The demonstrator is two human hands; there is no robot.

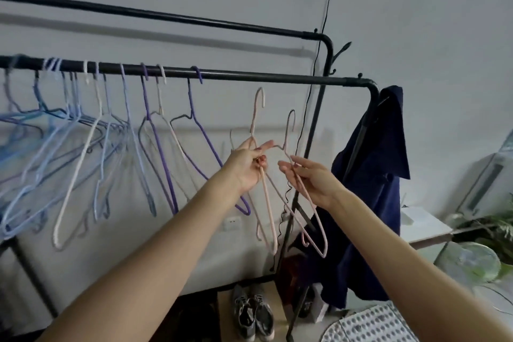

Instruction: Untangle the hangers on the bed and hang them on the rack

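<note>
Two pink hangers (268,197) held up just under the rail (249,76), hooks up, not yet hung. About a dozen hangers (155,147) already on it; bed out of view, remainder unknown. Left hand (248,166) pinches one at the neck. Right hand (311,178) grips the other's shoulder, fingers loosely curled. Both arms outstretched.

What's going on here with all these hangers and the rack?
A person is hanging hangers on a black clothes rack. The left hand grips one pink hanger and the right hand holds another pink hanger, both raised just below the front rail, hooks not yet on it. Blue, white and purple hangers already hang further left along that rail.
</note>
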